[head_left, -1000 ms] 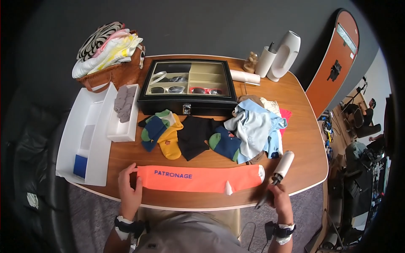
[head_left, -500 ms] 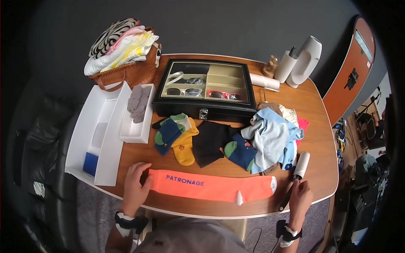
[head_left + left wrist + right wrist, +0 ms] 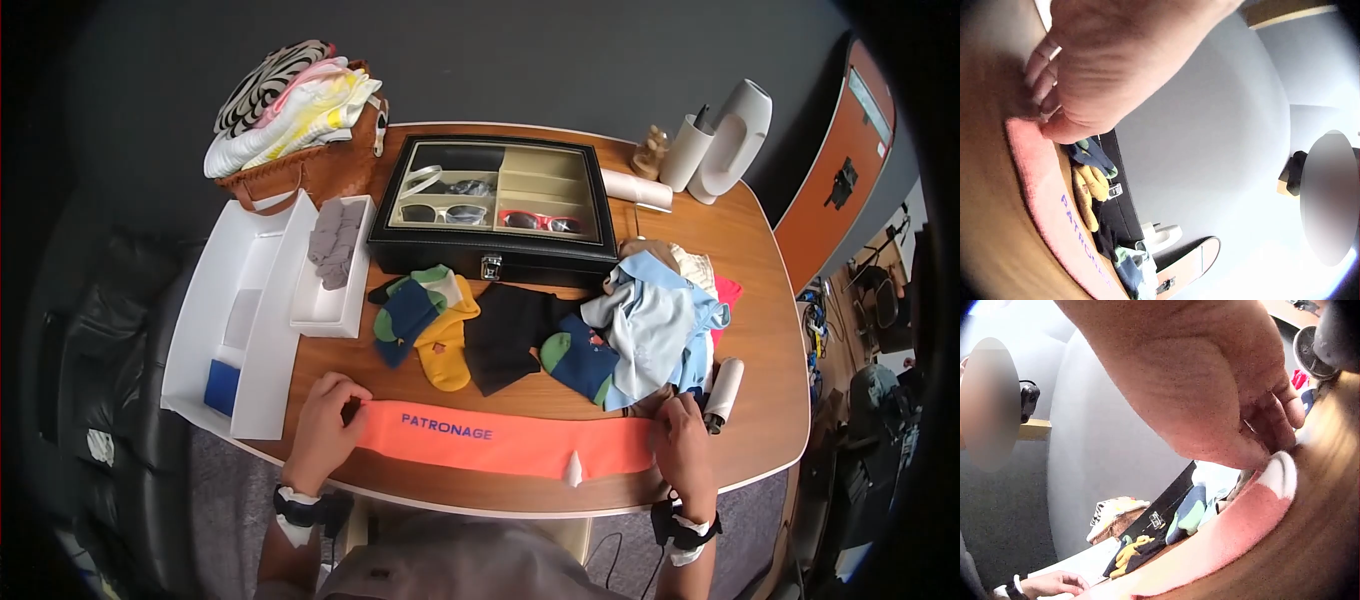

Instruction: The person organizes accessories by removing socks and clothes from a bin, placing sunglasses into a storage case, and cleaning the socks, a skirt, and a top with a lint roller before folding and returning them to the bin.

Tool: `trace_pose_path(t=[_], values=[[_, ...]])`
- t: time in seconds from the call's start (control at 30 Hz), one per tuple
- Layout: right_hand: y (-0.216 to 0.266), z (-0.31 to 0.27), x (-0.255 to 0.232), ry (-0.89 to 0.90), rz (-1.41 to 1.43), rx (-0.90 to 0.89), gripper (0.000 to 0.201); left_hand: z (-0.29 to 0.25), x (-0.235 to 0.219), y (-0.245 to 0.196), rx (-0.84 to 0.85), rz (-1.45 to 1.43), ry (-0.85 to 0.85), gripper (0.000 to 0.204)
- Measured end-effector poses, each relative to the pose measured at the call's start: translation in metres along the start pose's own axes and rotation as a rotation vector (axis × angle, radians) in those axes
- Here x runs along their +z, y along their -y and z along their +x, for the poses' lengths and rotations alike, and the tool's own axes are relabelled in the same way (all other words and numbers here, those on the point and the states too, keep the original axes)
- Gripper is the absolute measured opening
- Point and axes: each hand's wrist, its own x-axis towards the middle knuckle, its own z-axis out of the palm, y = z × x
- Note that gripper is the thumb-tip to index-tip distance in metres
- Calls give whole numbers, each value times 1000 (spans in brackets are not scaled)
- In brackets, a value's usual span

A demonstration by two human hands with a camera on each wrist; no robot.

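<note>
A long orange sock [image 3: 540,445] with blue PATRONAGE lettering lies flat along the table's front, a small white heel patch on its near edge. At its left end my left hand [image 3: 325,430] pinches the edge between thumb and fingers, as the left wrist view shows from close by. My right hand [image 3: 686,445] pinches the other end, where the white toe [image 3: 1282,475] shows under the thumb and fingertips in the right wrist view. Just beyond the right hand lies a lint roller [image 3: 725,388], its handle mostly hidden by that hand.
Behind the sock lie a navy-green sock [image 3: 405,318], a yellow sock [image 3: 443,350], black cloth [image 3: 510,335] and a light blue shirt [image 3: 655,325]. A black glasses case [image 3: 440,254] stands behind them. White boxes [image 3: 275,350] are at left, a stuffed brown basket [image 3: 325,175] beyond.
My right hand has set the lint roller down on the table's right side, let it go and moved left to the sock's toe. My left hand has stayed at the sock's left end.
</note>
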Motion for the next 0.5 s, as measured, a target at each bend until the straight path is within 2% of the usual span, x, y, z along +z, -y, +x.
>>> trace_pose_path(t=[0.07,0.2,0.27,0.37,0.4,0.47,0.5], values=[[0,-2,-4,7,22,-11,7,0,-2,-2,-29,-17,20,14],[12,-7,-22,1,193,102,7,1,-7,-8,-119,-137,40,13],[20,-9,-33,-16,242,107,8,2,-10,-11,-10,-129,-67,13],[8,-13,-34,-246,286,-147,10,-1,-20,-15,114,-89,-211,12],[11,-14,-40,-279,265,-169,12,-3,-26,-19,142,-75,-254,11],[13,-21,-48,-215,302,-118,13,-8,-32,-18,181,-62,-311,12],[11,-25,-51,-185,319,-91,13,-11,-35,-16,189,-41,-241,13]])
